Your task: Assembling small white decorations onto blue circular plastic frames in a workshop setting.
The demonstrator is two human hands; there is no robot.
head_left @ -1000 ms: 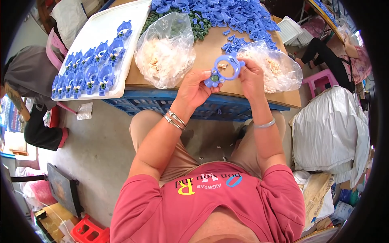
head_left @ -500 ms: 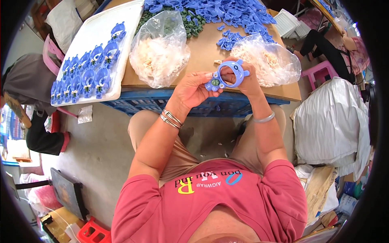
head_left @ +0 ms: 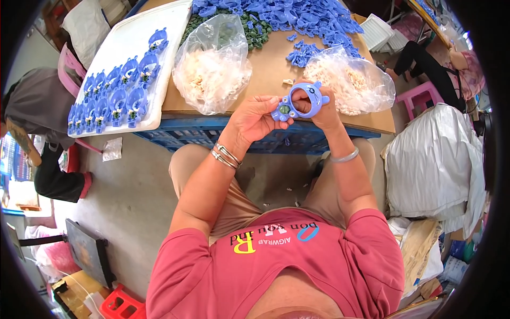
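Above the lap, just short of the table edge, both hands hold one blue ring-shaped plastic piece [head_left: 302, 101] with a small dark insert at its lower left. Left hand [head_left: 258, 118]: fingers curled, thumb and fingertips pinching the insert end of the piece. Right hand [head_left: 320, 110]: closed around the ring's right side, with fingers showing through the ring opening. The piece is clear of the cardboard tabletop [head_left: 271, 74], held in the air in front of the blue crate [head_left: 212, 139] under it. Finished count: a white tray [head_left: 133, 48] at the left of the table carries rows of like blue pieces with dark inserts [head_left: 114, 95], filling roughly its near half; the far half is bare. Stock remaining: a large heap of loose blue parts [head_left: 281, 13] at the far side, a patch of dark green small parts [head_left: 249, 29] beside it, and two clear bags of pale small parts [head_left: 212, 66] [head_left: 353, 80], both well filled. Judgement: one unit in hand, seemingly near complete since the insert is already seated; batch is early to midway, with far more loose stock than trayed units. Whether the insert is fully pressed home cannot be told.
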